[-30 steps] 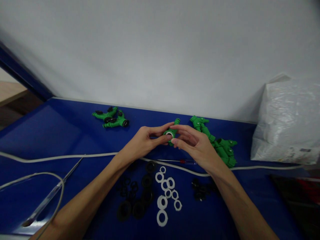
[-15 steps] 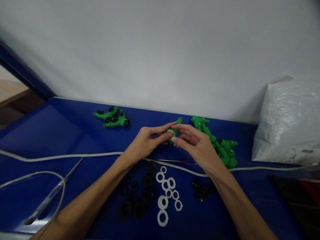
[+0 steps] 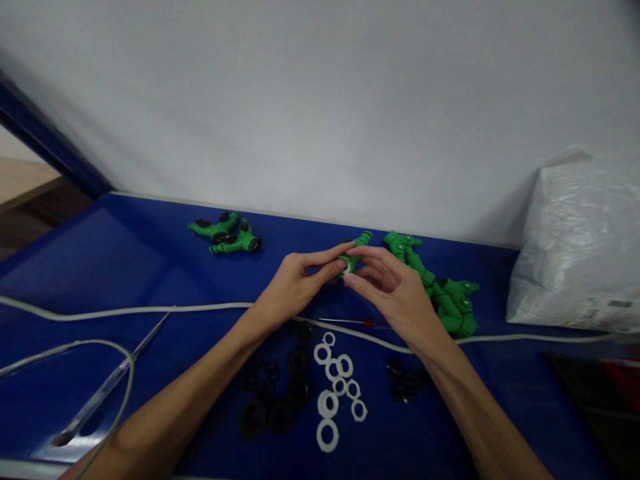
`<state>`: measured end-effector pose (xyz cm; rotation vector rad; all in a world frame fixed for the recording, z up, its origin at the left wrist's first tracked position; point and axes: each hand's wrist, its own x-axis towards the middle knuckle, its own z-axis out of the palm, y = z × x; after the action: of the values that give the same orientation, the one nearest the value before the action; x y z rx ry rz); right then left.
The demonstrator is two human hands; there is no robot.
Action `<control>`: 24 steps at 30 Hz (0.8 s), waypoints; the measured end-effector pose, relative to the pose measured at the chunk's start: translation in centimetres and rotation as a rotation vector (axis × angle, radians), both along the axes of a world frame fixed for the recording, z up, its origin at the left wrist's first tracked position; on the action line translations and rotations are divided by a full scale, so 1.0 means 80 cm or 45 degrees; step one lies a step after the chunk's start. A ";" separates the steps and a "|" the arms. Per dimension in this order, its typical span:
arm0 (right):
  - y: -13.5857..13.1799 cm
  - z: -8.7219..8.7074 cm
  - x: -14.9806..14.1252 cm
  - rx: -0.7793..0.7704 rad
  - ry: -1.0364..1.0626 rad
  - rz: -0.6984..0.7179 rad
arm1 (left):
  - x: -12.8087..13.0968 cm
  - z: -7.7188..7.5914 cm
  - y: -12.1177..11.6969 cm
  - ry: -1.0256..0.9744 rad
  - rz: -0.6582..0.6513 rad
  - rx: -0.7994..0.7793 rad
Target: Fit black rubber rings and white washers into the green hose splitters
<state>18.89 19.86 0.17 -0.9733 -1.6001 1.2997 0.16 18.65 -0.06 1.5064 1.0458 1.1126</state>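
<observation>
Both hands grip one green hose splitter (image 3: 363, 240) above the middle of the blue table. My left hand (image 3: 295, 283) pinches it from the left, thumb beside a white ring (image 3: 347, 268) seated in its opening. My right hand (image 3: 395, 287) closes on it from the right, fingertips at the same opening. Part of the splitter is hidden behind the fingers. Below the hands lie several white rings (image 3: 327, 435) and several black rings (image 3: 253, 417). A screwdriver (image 3: 369, 323) with a red and clear handle rests under my right hand.
Green splitters with black parts (image 3: 233, 237) lie at the back left, plain green splitters (image 3: 453, 307) to the right. Small black pieces (image 3: 403, 380) sit by my right forearm. White cable (image 3: 125, 311) crosses the blue table (image 3: 165, 267). A wrapped package (image 3: 575, 247) stands far right.
The held splitter has turned a little in my fingers, and a black part now shows at its back. The whole view has shifted slightly.
</observation>
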 end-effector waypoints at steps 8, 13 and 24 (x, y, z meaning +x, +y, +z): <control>0.000 0.001 -0.005 -0.019 0.012 -0.050 | 0.002 0.003 -0.001 0.028 -0.011 -0.006; -0.001 -0.001 -0.006 -0.015 0.000 -0.055 | 0.003 -0.005 -0.003 0.124 0.041 0.043; -0.004 0.006 -0.006 -0.060 0.063 -0.070 | 0.002 0.003 -0.003 0.046 0.149 -0.047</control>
<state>18.44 19.51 0.64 -0.9997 -1.5013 1.3189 0.31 18.40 0.16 1.4562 1.1860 1.1443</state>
